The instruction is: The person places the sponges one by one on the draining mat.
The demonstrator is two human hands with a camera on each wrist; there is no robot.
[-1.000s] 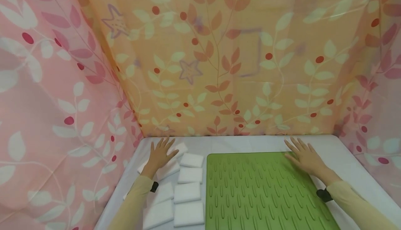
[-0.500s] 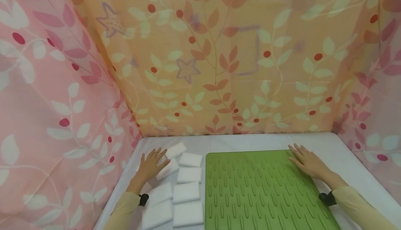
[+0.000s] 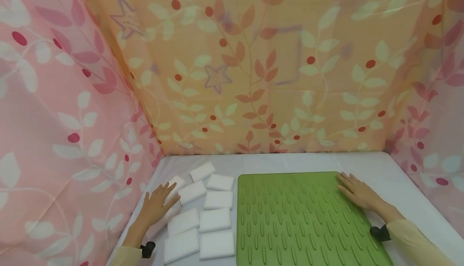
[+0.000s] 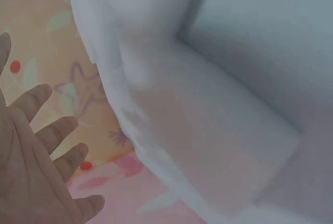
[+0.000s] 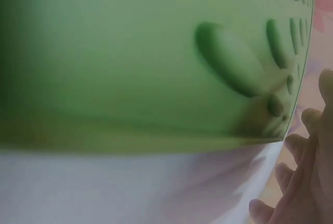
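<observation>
My left hand (image 3: 156, 203) is spread with its fingers straight, over the left edge of a group of flat white rectangular pieces that look like sponges (image 3: 192, 192). It partly covers the leftmost ones, and whether it touches them I cannot tell. The left wrist view shows the same palm (image 4: 31, 167) with nothing in it, beside a blurred white piece (image 4: 208, 125). On the far right corner of a green ribbed mat (image 3: 290, 217), my right hand (image 3: 360, 193) lies with straight fingers. In the right wrist view its fingers (image 5: 296, 146) appear beside the mat's edge.
A white cloth-covered table (image 3: 286, 163) bears everything. The white pieces lie in uneven rows left of the mat. Floral curtains stand close around: an orange one (image 3: 250, 64) behind, a pink one (image 3: 72, 169) on the left, another pink one (image 3: 435, 137) on the right.
My left hand has drawn left and nearer to me, uncovering more white pieces. The right hand has shifted slightly to the right along the mat's corner. The pieces and mat stay put.
</observation>
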